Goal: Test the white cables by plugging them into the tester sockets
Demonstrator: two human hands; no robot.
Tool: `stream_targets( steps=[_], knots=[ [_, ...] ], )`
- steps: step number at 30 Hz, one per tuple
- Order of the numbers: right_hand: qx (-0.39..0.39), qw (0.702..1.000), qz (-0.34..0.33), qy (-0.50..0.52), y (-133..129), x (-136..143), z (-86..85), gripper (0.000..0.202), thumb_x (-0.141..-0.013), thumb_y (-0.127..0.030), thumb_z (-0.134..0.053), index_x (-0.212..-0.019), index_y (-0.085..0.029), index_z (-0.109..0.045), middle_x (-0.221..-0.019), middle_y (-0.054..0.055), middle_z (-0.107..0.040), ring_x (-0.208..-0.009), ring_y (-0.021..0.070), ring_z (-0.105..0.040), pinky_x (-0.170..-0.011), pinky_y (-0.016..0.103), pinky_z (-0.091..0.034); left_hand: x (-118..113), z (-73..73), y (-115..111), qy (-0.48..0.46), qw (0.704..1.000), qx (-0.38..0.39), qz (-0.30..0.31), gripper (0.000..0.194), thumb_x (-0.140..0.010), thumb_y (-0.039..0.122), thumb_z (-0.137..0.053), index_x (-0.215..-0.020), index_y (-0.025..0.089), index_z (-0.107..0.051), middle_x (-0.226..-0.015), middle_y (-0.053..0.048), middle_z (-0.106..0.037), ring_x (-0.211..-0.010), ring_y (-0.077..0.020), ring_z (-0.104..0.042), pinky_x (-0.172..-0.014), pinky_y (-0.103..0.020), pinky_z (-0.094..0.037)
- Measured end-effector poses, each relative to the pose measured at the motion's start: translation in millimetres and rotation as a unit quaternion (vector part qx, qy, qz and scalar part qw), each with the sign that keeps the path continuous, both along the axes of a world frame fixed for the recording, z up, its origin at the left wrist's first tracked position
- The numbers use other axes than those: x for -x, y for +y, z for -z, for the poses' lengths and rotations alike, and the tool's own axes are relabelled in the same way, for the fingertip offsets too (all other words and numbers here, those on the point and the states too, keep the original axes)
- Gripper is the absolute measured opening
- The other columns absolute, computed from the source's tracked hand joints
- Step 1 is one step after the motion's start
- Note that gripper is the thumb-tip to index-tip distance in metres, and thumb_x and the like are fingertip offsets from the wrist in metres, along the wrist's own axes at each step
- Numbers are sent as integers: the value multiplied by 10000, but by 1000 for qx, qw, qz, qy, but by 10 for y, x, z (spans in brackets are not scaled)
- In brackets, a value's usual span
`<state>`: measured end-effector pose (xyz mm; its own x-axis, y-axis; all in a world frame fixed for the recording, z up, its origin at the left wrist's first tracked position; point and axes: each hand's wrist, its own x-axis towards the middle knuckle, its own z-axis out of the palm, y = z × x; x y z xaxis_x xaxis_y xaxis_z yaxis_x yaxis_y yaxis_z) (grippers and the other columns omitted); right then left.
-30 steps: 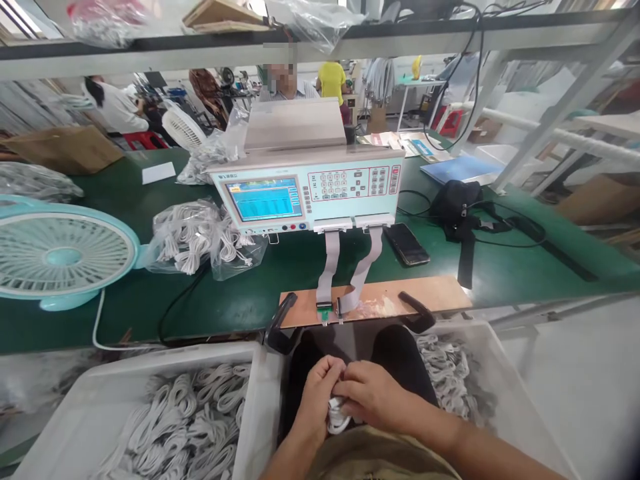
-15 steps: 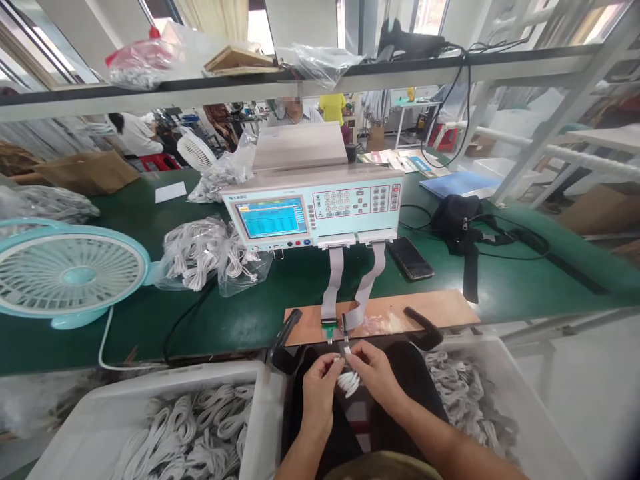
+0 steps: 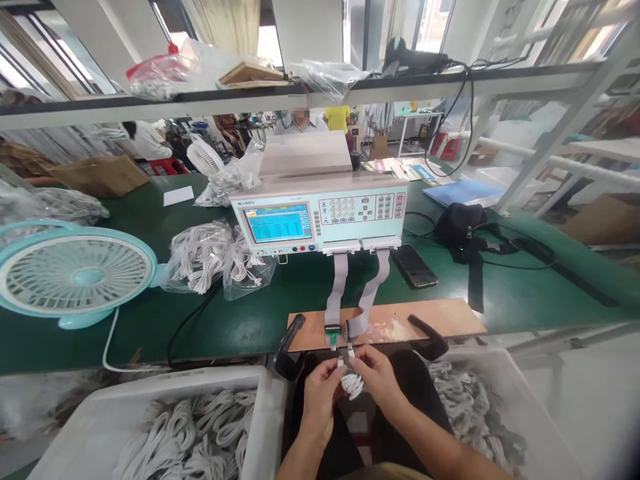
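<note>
A small coil of white cable [image 3: 353, 385] hangs between my two hands, below the wooden strip's front edge. My left hand [image 3: 319, 393] pinches one plug of the cable, its metal tip pointing up just below a small green circuit board [image 3: 333, 339]. My right hand [image 3: 379, 378] grips the other plug, whose tip is at the connector [image 3: 349, 340] on the right ribbon cable [image 3: 373, 293]. Whether that plug is fully seated, I cannot tell. Both ribbon cables run up to a bench tester [image 3: 365, 217] with a lit blue screen.
White bins of coiled cables stand at my left [image 3: 262, 400] and right [image 3: 505, 373]. Black clamps [image 3: 290, 343] hold the wooden strip [image 3: 450, 313]. A blue fan [image 3: 85, 275], bagged cables [image 3: 200, 257], a phone [image 3: 414, 265] and a black pouch [image 3: 460, 227] lie on the green table.
My left thumb and fingers have shifted, and the plug in them now points upward more visibly. My right hand stays at the right connector. The whole view has moved slightly.
</note>
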<state>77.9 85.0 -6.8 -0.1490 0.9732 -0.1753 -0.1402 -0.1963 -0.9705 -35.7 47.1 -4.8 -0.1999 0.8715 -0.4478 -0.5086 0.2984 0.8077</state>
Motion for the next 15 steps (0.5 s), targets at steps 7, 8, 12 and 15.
stream_targets(
  steps=[7,8,12,15],
  knots=[
    [59,996,22,56,-9,55,-102,375,-577,-448,-769,-542,-164,-527,-494,-37,-494,-472,103,-416,-470,226,-335,147,35,40,118,985,-53,115,337,-730,453,-641,-708,119,-674,-553,12,-540,-495,-98,-453,-453,-196,-385],
    [71,995,24,68,-9,64,-113,371,-571,-439,-776,-541,-162,-530,-493,-36,-498,-471,102,-419,-472,226,-339,173,35,48,139,979,-66,135,341,-762,453,-606,-705,122,-668,-558,13,-530,-508,-100,-448,-464,-195,-380],
    [98,990,37,94,-4,102,-115,379,-548,-454,-782,-565,-159,-544,-509,-30,-517,-470,102,-434,-485,229,-357,210,26,80,206,964,-116,124,293,-824,398,-540,-746,142,-658,-670,-3,-558,-659,-135,-490,-607,-212,-405],
    [99,990,42,91,-8,107,-111,375,-565,-461,-771,-583,-158,-551,-518,-33,-512,-466,95,-426,-485,223,-351,170,39,84,238,960,-129,75,286,-833,382,-525,-723,145,-641,-669,-1,-543,-687,-144,-483,-645,-217,-393]
  ],
)
